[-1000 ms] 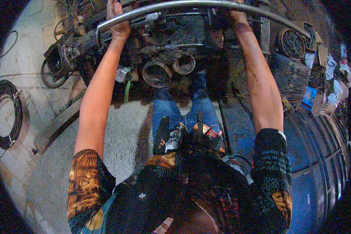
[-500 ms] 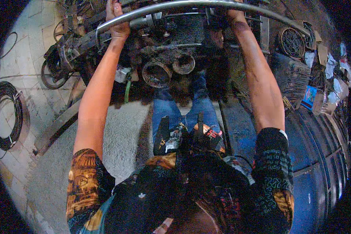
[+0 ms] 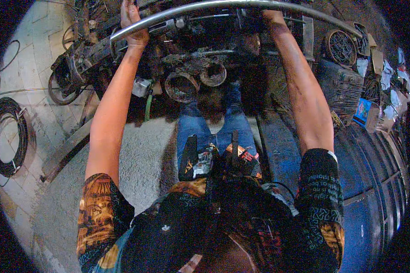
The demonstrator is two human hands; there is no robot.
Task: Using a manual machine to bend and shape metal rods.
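Observation:
A long, curved metal tube (image 3: 205,5) arches across the top of the view, in front of both hands. My left hand (image 3: 131,17) is behind its left part, with the fingers stretched upward and apart beyond the tube. My right hand (image 3: 273,18) reaches behind the tube's right part; its fingers are hidden there. Below the tube is a dark, greasy machine (image 3: 187,59) with metal fittings. Two round, dirty cups, the larger one (image 3: 182,87) left of the smaller one (image 3: 213,74), sit at its near side, above my legs.
A coil of black cable (image 3: 20,136) lies on the tiled floor at left, near a metal bar (image 3: 66,154). On the right are a wire basket (image 3: 342,48), rods (image 3: 346,93), a blue box (image 3: 362,111) and a blue ribbed metal surface (image 3: 360,168). A green strip (image 3: 148,107) hangs beside the cups.
My left hand has shifted slightly left and its fingers look more spread. The tube's left end sits a little further left and lower. My right hand has barely moved.

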